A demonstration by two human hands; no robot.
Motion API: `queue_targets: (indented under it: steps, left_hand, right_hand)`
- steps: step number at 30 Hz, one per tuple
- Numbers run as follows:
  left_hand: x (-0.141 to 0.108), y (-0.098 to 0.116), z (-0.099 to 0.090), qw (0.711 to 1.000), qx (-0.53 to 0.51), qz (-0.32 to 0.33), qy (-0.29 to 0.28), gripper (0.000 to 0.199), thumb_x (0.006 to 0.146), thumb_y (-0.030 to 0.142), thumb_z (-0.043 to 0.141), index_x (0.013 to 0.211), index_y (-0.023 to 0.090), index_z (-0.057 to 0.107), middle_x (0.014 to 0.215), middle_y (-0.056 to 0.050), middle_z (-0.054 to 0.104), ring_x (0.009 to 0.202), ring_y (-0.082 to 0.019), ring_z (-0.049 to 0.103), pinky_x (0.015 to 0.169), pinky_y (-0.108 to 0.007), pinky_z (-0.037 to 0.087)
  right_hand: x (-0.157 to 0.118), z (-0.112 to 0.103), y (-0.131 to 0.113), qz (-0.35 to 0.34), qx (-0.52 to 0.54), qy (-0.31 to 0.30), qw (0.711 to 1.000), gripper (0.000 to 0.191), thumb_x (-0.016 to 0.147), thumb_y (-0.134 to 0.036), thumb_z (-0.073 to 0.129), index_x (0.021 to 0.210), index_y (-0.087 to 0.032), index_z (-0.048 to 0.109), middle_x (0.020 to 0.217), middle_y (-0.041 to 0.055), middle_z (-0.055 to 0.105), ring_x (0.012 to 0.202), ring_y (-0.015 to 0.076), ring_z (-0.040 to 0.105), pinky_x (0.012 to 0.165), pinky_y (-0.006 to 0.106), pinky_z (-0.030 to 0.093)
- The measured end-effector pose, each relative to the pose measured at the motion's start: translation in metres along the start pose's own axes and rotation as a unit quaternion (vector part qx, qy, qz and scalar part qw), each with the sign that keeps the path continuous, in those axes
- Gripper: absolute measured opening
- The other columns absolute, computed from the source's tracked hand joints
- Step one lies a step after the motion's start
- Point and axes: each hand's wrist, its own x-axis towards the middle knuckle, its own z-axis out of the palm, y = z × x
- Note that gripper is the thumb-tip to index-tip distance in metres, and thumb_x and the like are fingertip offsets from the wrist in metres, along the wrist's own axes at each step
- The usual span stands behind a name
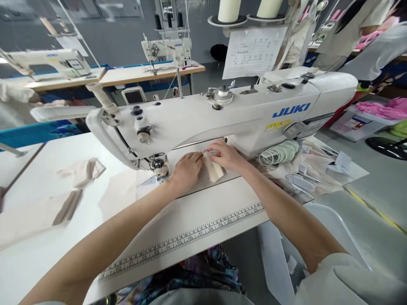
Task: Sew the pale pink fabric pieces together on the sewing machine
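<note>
Under the arm of a white sewing machine (241, 114), a small beige fabric piece (215, 169) lies on the machine bed. My left hand (187, 170) is palm down at its left edge, fingers bent together on the cloth; the thumb is mostly hidden. My right hand (225, 155) pinches the top of the same piece, its fingertips close to those of my left. Just left of my left hand are the needle and presser foot area (160, 171). A pale flat fabric panel (117, 192) rests on the table left of the foot.
Folded beige pieces (68, 207) lie on the left of the table. A coil of pale green elastic (280, 152) and piled fabric scraps with labels (313, 165) sit at right. A ruler strip (190, 235) runs along the front edge; a white bin (273, 258) stands below.
</note>
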Motion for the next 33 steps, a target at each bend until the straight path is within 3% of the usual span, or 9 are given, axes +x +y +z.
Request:
queue_targets:
  steps: [5,11,15,18,20,22,27,29,33]
  left_hand:
    - [-0.003,0.002,-0.002,1.0,0.001,0.004,0.001,0.044,0.083,0.001,0.044,0.124,0.008,0.06,0.134,-0.016,0.057,0.124,-0.027,0.053,0.107,-0.04,0.042]
    - [-0.003,0.001,0.002,0.999,-0.035,0.007,0.01,0.039,0.085,0.007,0.048,0.122,0.006,0.059,0.134,-0.019,0.057,0.126,-0.031,0.052,0.106,-0.046,0.042]
    - [-0.008,0.003,0.0,0.997,-0.077,0.004,0.019,0.045,0.085,0.005,0.045,0.129,0.005,0.053,0.138,-0.018,0.054,0.132,-0.031,0.046,0.112,-0.048,0.036]
    - [-0.027,0.008,-0.018,0.982,-0.183,-0.011,0.044,0.044,0.087,0.007,0.04,0.129,0.006,0.052,0.138,-0.017,0.054,0.133,-0.027,0.046,0.111,-0.043,0.038]
    - [-0.048,0.01,-0.036,0.927,-0.369,-0.045,0.038,0.038,0.093,0.013,0.033,0.125,0.01,0.055,0.126,-0.014,0.062,0.12,-0.022,0.056,0.104,-0.04,0.046]
    - [-0.073,0.012,-0.054,0.83,-0.553,-0.073,-0.017,0.035,0.099,0.026,0.031,0.117,0.012,0.058,0.113,-0.012,0.068,0.107,-0.02,0.064,0.094,-0.038,0.052]
    - [-0.128,0.006,-0.072,0.678,-0.718,-0.102,-0.115,0.038,0.087,0.041,0.064,0.11,0.012,0.055,0.089,-0.009,0.071,0.083,-0.02,0.071,0.081,-0.037,0.058]
    - [-0.144,0.001,-0.07,0.655,-0.729,-0.15,-0.13,0.041,0.086,0.045,0.066,0.107,0.012,0.054,0.082,-0.008,0.072,0.074,-0.019,0.072,0.075,-0.037,0.06]
    - [-0.169,-0.018,-0.069,0.68,-0.688,-0.227,-0.111,0.038,0.085,0.05,0.065,0.091,0.013,0.055,0.081,-0.01,0.074,0.07,-0.02,0.073,0.07,-0.035,0.06]
  right_hand:
    - [0.0,0.002,-0.01,-0.008,0.01,0.035,0.999,0.009,0.077,-0.014,0.06,0.081,-0.021,0.064,0.099,0.0027,0.061,0.082,0.0171,0.057,0.067,0.027,0.045]
    - [-0.029,-0.026,-0.054,-0.084,0.028,0.099,0.991,0.005,0.086,-0.02,0.056,0.083,-0.02,0.06,0.096,0.0039,0.068,0.097,0.0211,0.06,0.083,0.032,0.046]
    - [-0.065,-0.051,-0.094,-0.04,0.099,0.033,0.994,0.006,0.087,-0.025,0.059,0.087,-0.02,0.062,0.081,-0.0003,0.067,0.075,0.0158,0.062,0.067,0.025,0.046]
    - [-0.081,-0.057,-0.122,-0.034,0.046,-0.04,0.998,0.009,0.089,-0.023,0.057,0.085,-0.021,0.064,0.075,-0.0018,0.066,0.069,0.0142,0.061,0.065,0.025,0.044]
    - [-0.085,-0.052,-0.136,-0.054,-0.001,-0.069,0.996,0.009,0.09,-0.02,0.055,0.088,-0.021,0.063,0.083,-0.0006,0.068,0.075,0.0156,0.062,0.068,0.026,0.044]
    - [-0.084,-0.041,-0.146,-0.066,-0.021,-0.095,0.993,0.009,0.089,-0.019,0.054,0.095,-0.022,0.061,0.094,0.0006,0.069,0.083,0.0177,0.064,0.072,0.027,0.044]
    - [-0.079,-0.003,-0.164,-0.045,0.024,-0.136,0.989,0.021,0.089,-0.02,0.053,0.109,-0.024,0.05,0.089,-0.0004,0.067,0.084,0.0188,0.066,0.069,0.027,0.045]
    - [-0.079,0.013,-0.169,-0.038,0.055,-0.135,0.989,0.024,0.089,-0.021,0.052,0.112,-0.024,0.047,0.089,0.0,0.066,0.085,0.0184,0.065,0.071,0.028,0.046]
    - [-0.083,0.038,-0.178,0.006,0.18,-0.148,0.972,0.028,0.092,-0.027,0.055,0.118,-0.025,0.044,0.101,0.0029,0.064,0.086,0.0161,0.064,0.071,0.026,0.048]
